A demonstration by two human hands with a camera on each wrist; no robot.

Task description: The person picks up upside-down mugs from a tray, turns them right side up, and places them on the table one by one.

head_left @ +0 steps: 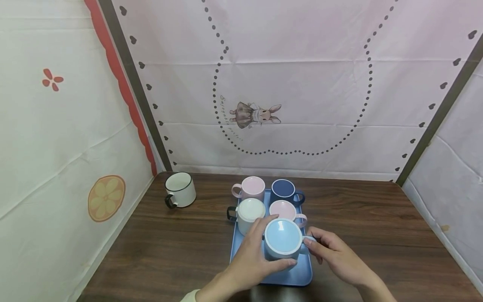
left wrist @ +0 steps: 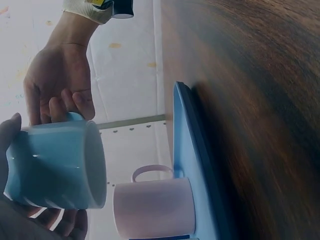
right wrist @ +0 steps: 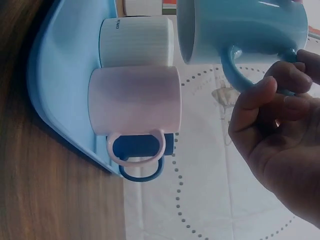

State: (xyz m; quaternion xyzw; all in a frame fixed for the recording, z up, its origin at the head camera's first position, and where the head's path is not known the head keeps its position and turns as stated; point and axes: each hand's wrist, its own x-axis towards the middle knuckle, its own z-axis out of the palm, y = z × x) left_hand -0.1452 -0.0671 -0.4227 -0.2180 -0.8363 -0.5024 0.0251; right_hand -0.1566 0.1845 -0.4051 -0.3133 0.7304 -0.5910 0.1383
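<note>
A light blue mug [head_left: 283, 238] is held above the near part of a blue tray [head_left: 302, 274]; the left wrist view shows a gap between them. My left hand [head_left: 250, 256] grips the mug's body from the left, thumb on the near side and fingers on the far side. On the right, my right hand [head_left: 337, 253] pinches the mug's handle [right wrist: 237, 72]. Farther back on the tray stand a white mug [head_left: 249, 214] with a black handle, two pink mugs [head_left: 283, 209] [right wrist: 135, 100] and a dark blue mug [head_left: 283, 191]. The near pink mug is partly hidden.
Apart from the tray, a white mug [head_left: 181, 191] with a black rim and black handle stands upright at the back left of the brown wooden table [head_left: 181, 247]. Printed cloth [head_left: 309, 100] hangs behind the table and along both sides.
</note>
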